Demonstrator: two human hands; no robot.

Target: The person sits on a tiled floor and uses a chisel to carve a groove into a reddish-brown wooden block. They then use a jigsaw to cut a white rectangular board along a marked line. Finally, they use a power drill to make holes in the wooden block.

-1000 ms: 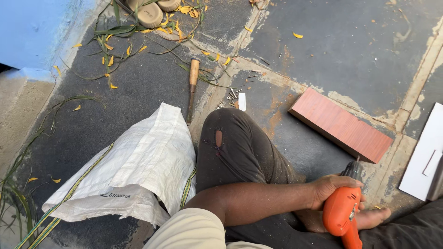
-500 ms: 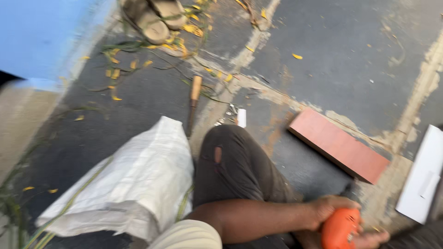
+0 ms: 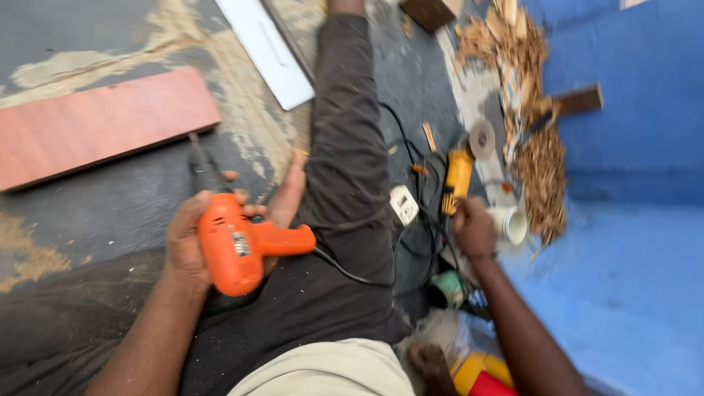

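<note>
Your whole view is smeared by motion, so edges are soft everywhere. Your left hand (image 3: 192,242) wraps the back of the orange drill (image 3: 238,246), hiding part of its body; the bit at the dark chuck is a blur and its tip can't be made out. The label on the drill is too smeared to tell. Your right hand (image 3: 473,229) covers whatever it's touching beside the yellow angle grinder (image 3: 459,176), so its grip can't be told. The red-brown board (image 3: 95,125) runs off the left edge. The white panel (image 3: 268,51) is cut by the top edge. The yellow-and-red object (image 3: 477,378) at the bottom is cropped, unidentifiable.
</note>
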